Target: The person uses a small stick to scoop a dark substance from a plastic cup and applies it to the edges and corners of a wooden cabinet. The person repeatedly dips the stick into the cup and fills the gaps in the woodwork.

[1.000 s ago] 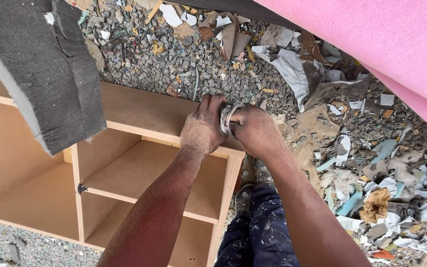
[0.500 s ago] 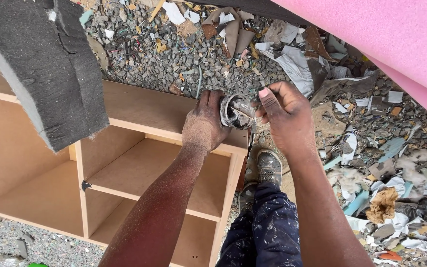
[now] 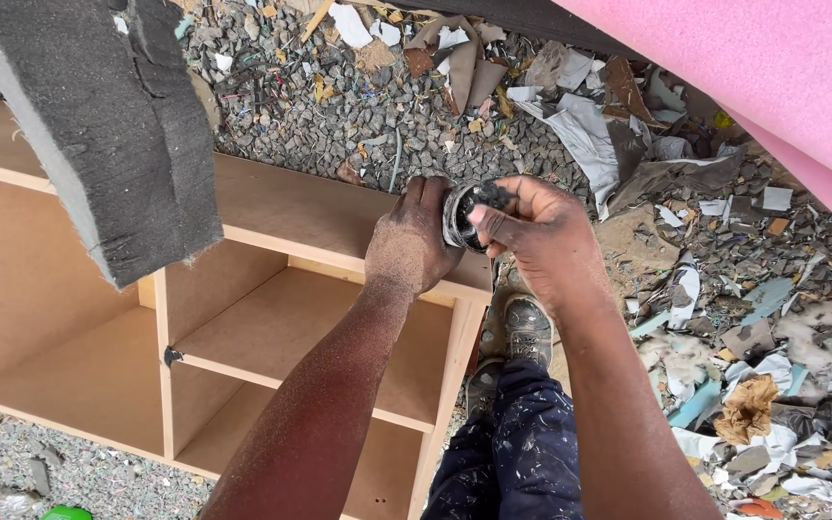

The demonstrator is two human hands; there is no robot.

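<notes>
Tin can point(image 3: 462, 214), small, round and dark with a shiny rim, sits between both hands above the top right corner of a wooden shelf unit point(image 3: 281, 318). His left hand point(image 3: 411, 241) is clenched around its side, resting on the unit's edge; his right hand point(image 3: 536, 236) grips the can's open end, fingers point(image 3: 493, 223) curled over it. Grey foam slab point(image 3: 89, 125) lies far left, pink foam sheet point(image 3: 772, 77) far right, gravel and paper scraps point(image 3: 724, 318) around.

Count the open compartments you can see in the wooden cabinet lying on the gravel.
4 at least. In the wooden cabinet: one large at left, one upper middle, one centre under the left hand, one at the bottom edge. Foam and forearms may hide others.
</notes>
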